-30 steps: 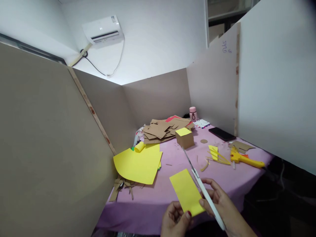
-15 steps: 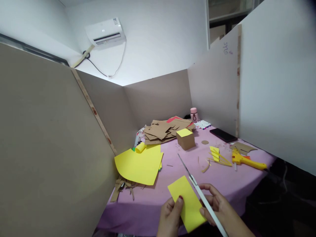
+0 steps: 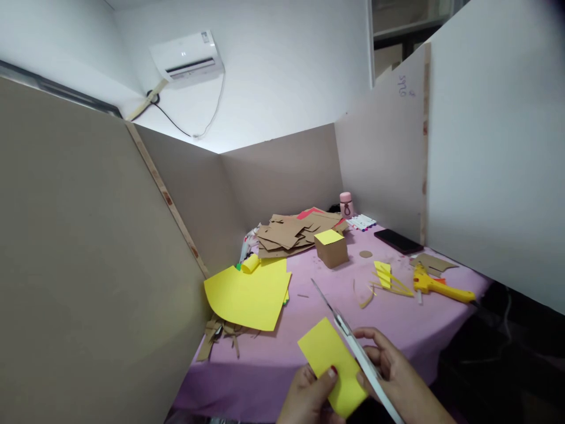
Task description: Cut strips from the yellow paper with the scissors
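Note:
A rectangular piece of yellow paper [image 3: 329, 353] is held low over the table's near edge. My left hand [image 3: 309, 394] is closed on its lower left side, thumb on top. My right hand [image 3: 388, 371] is closed on white-handled scissors [image 3: 362, 353], seen almost edge-on, with their thin blades pointing up and away to the left. The right thumb also touches the paper's right edge. Whether the blades are apart cannot be made out. Beyond the hands stands a brown cardboard cube [image 3: 332, 253] with a yellow square [image 3: 330, 237] on top.
A large yellow sheet [image 3: 247, 297] and cardboard scraps [image 3: 207, 341] lie left. Stacked cardboard [image 3: 282, 232], a pink bottle [image 3: 346, 205] and markers [image 3: 362, 222] sit at the back. To the right are yellow strips [image 3: 397, 285], a yellow glue gun [image 3: 445, 288] and a phone [image 3: 398, 241].
The yellow paper has tilted slightly and shifted a little left. My left thumb has slid right and down across it. The scissors' tip has moved slightly left and down.

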Demonstrator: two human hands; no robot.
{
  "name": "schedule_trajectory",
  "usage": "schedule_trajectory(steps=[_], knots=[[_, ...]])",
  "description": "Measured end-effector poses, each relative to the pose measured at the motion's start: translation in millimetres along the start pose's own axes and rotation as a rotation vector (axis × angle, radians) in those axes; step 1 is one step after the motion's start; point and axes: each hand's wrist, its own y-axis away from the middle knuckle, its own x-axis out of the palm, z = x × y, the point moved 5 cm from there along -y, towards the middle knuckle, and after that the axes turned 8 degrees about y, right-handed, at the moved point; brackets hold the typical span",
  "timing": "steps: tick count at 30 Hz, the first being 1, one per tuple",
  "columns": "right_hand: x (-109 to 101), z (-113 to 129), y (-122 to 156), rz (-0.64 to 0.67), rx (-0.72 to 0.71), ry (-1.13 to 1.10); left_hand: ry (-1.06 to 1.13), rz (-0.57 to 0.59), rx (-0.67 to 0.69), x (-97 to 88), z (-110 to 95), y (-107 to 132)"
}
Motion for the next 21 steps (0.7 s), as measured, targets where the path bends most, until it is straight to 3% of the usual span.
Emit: schedule_trajectory(steps=[6,14,21], knots=[[0,0,-1,-0.007,-0.002,0.021,-0.033,0.006,0.029,-5.7,2,-4],[6,12,3,0.044,0.074,-0.106,-0.148,0.002,0.154,8.6,-14,2],[4,7,3,0.030,0.120,-0.120,-0.210,-0.040,0.212,12.7,-17,3]])
